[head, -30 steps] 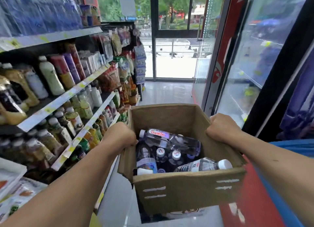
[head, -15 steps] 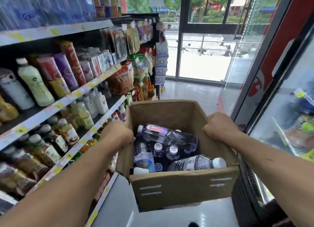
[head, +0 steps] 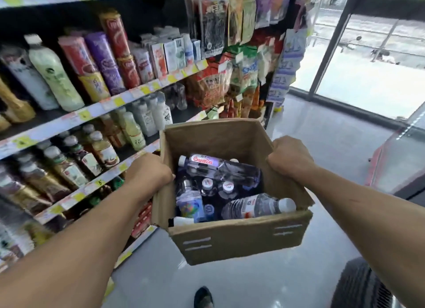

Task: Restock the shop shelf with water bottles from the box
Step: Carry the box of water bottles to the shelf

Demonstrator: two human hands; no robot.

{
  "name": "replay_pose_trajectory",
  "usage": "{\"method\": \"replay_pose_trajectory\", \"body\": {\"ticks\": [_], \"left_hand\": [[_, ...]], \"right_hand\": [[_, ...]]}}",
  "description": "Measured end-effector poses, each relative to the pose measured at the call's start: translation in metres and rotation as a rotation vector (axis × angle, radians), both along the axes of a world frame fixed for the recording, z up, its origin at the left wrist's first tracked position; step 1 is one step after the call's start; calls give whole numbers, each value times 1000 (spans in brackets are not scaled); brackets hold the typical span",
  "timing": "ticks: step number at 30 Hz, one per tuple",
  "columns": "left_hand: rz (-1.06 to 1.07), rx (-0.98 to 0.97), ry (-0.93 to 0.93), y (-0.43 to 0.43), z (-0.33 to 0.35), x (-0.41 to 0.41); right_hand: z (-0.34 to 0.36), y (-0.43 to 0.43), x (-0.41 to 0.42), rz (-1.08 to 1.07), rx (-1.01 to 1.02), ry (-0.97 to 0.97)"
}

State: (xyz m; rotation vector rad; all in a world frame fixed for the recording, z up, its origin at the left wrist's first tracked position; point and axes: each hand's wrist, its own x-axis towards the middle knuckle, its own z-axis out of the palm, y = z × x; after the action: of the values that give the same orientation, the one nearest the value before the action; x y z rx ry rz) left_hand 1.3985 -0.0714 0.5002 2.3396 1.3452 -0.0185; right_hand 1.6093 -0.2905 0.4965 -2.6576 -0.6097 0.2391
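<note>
The brown cardboard box (head: 239,243) is matt and fibrous, its rim ragged. The clear plastic water bottles (head: 230,172) inside shine glossily, with smooth white caps (head: 287,204). At one o'clock the grey floor (head: 322,142) is smooth and reflective.
</note>
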Motion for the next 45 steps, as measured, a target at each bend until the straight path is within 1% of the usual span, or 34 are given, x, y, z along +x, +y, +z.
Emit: {"method": "replay_pose_trajectory", "body": {"ticks": [3,6,7,9,11,20,23,28,33,37,41,45], "left_hand": [[58,-6,18,14,-25,24],[141,-46,46,41,-64,59],[153,-47,49,43,-67,63],[203,-58,33,46,-75,68],[299,-71,39,52,-90,80],[513,-57,106,62,-135,123],[620,-54,129,57,-163,135],[773,-111,135,53,-236,144],[860,-119,96,57,-323,145],[829,-105,98,66,-405,142],[894,-145,42,76,-481,144],[893,-142,58,83,-541,148]], "right_hand": [[-18,26,34,55,-31,17],[-46,71,79,170,-81,25],[-49,73,83,170,-98,36],[-60,77,91,187,-72,70],[-77,94,109,209,-56,102],[-128,166,182,408,-101,116],[-158,187,202,493,-96,135],[-229,217,225,629,-123,126],[-309,246,235,666,-139,154],[-390,262,235,706,-205,94],[-469,274,237,745,-216,31],[-536,288,239,747,-226,47]]}}
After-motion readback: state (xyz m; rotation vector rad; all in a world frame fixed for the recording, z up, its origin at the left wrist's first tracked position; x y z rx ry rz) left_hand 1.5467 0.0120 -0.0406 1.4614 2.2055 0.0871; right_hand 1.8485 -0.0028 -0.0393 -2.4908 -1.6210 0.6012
